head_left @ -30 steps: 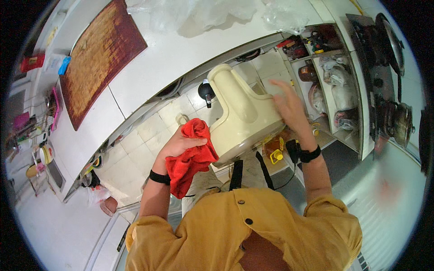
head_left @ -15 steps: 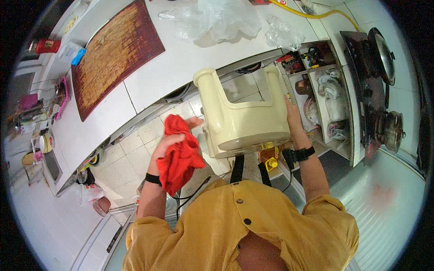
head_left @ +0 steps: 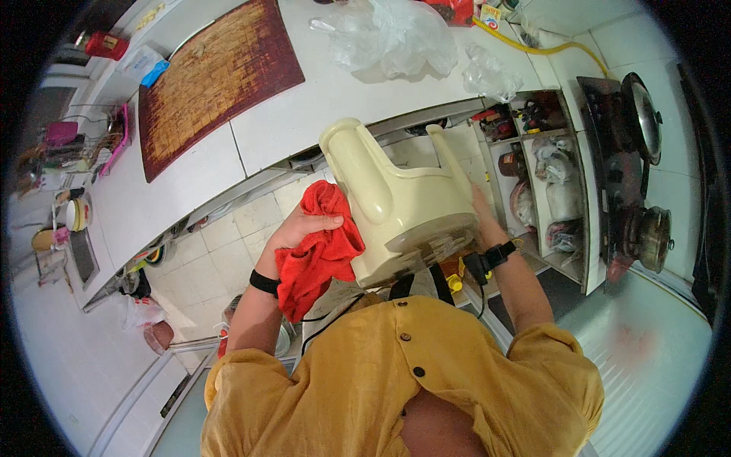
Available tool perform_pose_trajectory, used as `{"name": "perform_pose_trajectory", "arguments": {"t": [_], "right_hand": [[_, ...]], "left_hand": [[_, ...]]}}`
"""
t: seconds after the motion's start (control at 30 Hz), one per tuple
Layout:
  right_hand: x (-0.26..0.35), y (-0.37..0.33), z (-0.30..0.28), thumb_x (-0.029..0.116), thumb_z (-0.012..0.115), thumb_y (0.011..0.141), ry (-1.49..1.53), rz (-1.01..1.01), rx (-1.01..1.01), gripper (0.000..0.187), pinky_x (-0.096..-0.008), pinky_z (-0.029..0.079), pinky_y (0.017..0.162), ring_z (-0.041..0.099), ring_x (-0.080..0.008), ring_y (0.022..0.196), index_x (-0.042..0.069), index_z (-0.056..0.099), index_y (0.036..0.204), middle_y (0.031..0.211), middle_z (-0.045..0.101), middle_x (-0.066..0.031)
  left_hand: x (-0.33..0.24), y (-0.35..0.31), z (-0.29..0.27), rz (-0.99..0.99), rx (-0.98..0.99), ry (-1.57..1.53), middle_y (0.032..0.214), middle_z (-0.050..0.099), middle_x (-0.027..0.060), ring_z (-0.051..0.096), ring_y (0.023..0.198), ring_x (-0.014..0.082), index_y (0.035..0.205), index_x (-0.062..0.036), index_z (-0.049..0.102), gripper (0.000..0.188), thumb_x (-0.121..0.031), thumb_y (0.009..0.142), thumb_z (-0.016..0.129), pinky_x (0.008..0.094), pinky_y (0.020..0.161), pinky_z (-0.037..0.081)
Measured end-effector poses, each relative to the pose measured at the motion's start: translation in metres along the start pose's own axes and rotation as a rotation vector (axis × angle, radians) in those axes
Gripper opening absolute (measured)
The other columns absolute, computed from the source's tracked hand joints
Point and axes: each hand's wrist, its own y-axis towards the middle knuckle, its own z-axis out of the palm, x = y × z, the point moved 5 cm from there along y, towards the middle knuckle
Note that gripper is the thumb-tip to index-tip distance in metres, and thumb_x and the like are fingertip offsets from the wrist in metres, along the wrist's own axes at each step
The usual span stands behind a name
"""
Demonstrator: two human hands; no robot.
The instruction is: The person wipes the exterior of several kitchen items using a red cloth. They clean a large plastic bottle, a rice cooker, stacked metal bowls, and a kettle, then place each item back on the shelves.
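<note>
In front of my body I hold up a cream plastic appliance housing [head_left: 403, 198], tilted, with two upright arms and a cut-out between them. Its rounded underside is turned toward me. A crumpled red cloth [head_left: 324, 251] is gripped in my left hand [head_left: 304, 226], thumb on top, and the cloth meets the housing's left side. My right hand [head_left: 483, 213] grasps the housing's right side; most of its fingers are hidden behind the wall. Near my right wrist hangs a black plug [head_left: 477, 268] on a black cord.
Beyond the housing runs a white counter [head_left: 282, 129] with a worn brown board [head_left: 221, 84] and clear plastic bags [head_left: 396, 38]. Open shelves [head_left: 533, 167] hold bagged goods to the right, beside a stove with a lidded pan [head_left: 642, 118] and a pot [head_left: 651, 240]. Yellow-capped bottles [head_left: 454, 282] stand below.
The housing has tilted and its right arm swung round, turning more of its left side toward me. My left hand has moved right, bringing the red cloth against the housing.
</note>
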Motion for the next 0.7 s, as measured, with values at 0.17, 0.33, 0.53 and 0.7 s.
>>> {"name": "perform_pose_trajectory", "arguments": {"t": [0.17, 0.33, 0.53, 0.7], "right_hand": [[0.019, 0.002, 0.006, 0.054, 0.058, 0.094, 0.067, 0.069, -0.081, 0.057, -0.0276, 0.050, 0.059, 0.064, -0.0113, 0.067, -0.002, 0.068, 0.102, 0.084, 0.068, -0.0047], [0.062, -0.003, 0.009, 0.047, 0.058, 0.096, -0.022, -0.054, -0.031, 0.048, -0.0279, 0.050, 0.063, 0.062, -0.0105, 0.069, 0.000, 0.068, 0.099, 0.084, 0.067, -0.0037], [0.181, -0.082, 0.043, 0.025, 0.059, 0.098, -0.288, -0.813, -0.473, 0.024, -0.0314, 0.048, 0.077, 0.059, -0.0122, 0.084, 0.002, 0.066, 0.096, 0.089, 0.063, -0.0019], [0.206, -0.126, 0.137, 0.021, 0.058, 0.097, -0.650, -0.790, 0.180, 0.024, -0.0290, 0.044, 0.068, 0.051, -0.0095, 0.073, 0.001, 0.059, 0.083, 0.075, 0.056, -0.0027]], "left_hand": [[-0.011, -0.005, 0.001, -0.004, 0.020, 0.072, 0.102, 0.066, 0.0032, 0.063, 0.094, 0.0145, 0.110, -0.0028, 0.058, 0.030, -0.001, 0.083, 0.073, 0.0325, 0.085, 0.053], [-0.020, -0.010, 0.014, 0.051, -0.002, 0.106, 0.107, 0.064, 0.0028, 0.061, 0.098, 0.0132, 0.112, -0.0016, 0.057, 0.033, -0.004, 0.084, 0.074, 0.0320, 0.088, 0.051], [-0.037, -0.021, 0.028, 0.201, -0.098, 0.158, 0.108, 0.065, 0.0044, 0.061, 0.098, 0.0130, 0.117, -0.0004, 0.057, 0.036, -0.009, 0.086, 0.074, 0.0323, 0.088, 0.051], [-0.048, -0.028, 0.044, 0.218, -0.105, 0.288, 0.098, 0.068, 0.0033, 0.063, 0.089, 0.0115, 0.109, 0.0008, 0.062, 0.028, -0.011, 0.087, 0.075, 0.0306, 0.081, 0.053]]}}
